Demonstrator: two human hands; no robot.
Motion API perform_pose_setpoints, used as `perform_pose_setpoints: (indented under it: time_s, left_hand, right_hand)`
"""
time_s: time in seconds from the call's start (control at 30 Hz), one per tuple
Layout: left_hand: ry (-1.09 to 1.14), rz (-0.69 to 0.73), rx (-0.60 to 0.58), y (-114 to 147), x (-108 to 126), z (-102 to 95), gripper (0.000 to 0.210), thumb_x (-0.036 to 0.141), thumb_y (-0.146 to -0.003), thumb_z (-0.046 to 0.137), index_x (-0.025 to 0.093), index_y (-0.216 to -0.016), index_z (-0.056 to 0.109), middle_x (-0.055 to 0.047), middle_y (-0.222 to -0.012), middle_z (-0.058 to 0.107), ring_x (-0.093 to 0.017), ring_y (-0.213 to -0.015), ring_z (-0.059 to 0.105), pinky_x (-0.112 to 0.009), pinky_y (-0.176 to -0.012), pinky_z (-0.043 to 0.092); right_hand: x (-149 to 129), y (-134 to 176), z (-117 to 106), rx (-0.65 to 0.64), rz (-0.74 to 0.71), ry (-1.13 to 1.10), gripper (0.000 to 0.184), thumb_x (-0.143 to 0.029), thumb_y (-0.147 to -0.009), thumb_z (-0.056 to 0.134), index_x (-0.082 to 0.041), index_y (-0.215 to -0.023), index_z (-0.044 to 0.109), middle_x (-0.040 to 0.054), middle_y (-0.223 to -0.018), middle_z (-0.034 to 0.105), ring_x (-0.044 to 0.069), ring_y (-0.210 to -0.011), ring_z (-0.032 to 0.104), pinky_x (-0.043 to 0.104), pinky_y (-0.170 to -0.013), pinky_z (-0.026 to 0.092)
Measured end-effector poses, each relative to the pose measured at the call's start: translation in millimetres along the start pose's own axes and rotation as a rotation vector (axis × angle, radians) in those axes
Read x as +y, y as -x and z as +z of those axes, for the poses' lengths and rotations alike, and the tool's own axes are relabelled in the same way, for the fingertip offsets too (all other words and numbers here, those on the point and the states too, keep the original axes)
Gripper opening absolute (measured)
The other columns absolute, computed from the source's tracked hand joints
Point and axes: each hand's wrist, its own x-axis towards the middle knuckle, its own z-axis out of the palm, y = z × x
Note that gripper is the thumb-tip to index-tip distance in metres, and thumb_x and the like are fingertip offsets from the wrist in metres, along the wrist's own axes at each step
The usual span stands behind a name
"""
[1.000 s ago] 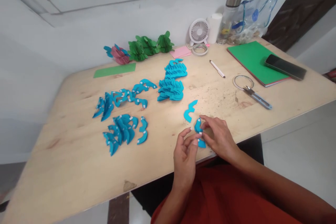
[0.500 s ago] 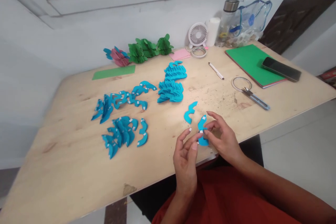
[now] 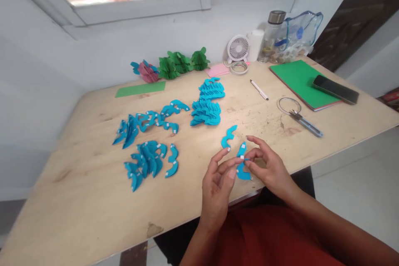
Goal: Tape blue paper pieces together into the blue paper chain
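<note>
My right hand (image 3: 272,169) pinches a wavy blue paper cutout (image 3: 243,174) near its middle, just above the table's front edge. Small white squares, like bits of tape, sit on that cutout. My left hand (image 3: 215,187) is beside it with fingers apart, a middle fingertip touching the cutout near its centre square. On the left index fingertip is a small white piece. Just beyond the hands lies another blue cutout (image 3: 229,136), with no white squares visible on it.
Blue cutouts with white squares form piles (image 3: 145,160) on the left. Plain blue stacks (image 3: 205,112) stand mid-table. A cutter knife (image 3: 307,124), tape ring (image 3: 289,105), pen (image 3: 259,90), phone (image 3: 336,89) and green paper (image 3: 297,79) lie to the right. Behind are a fan (image 3: 238,48) and bottle (image 3: 270,37).
The camera view has tilted slightly upward. My left hand has shifted a little, its fingertip still at the cutout's middle. My right hand keeps its pinch.
</note>
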Motion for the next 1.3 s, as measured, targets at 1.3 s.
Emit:
perform_pose_setpoints:
  time_s: [1.3]
  left_hand:
    - [-0.006,0.030,0.140,-7,-4,33.4,0.044,0.027,-0.087,0.057,0.023,-0.129,0.047,-0.008,-0.109,0.070,-0.024,-0.112,0.060,-0.042,-0.100,0.041]
  right_hand:
    - [-6,-2,-19,0.050,0.055,-0.100,0.016,-0.034,-0.076,0.063,-0.019,-0.074,0.065,0.0009,-0.072,0.064,0.015,-0.069,0.056,0.028,-0.066,0.045]
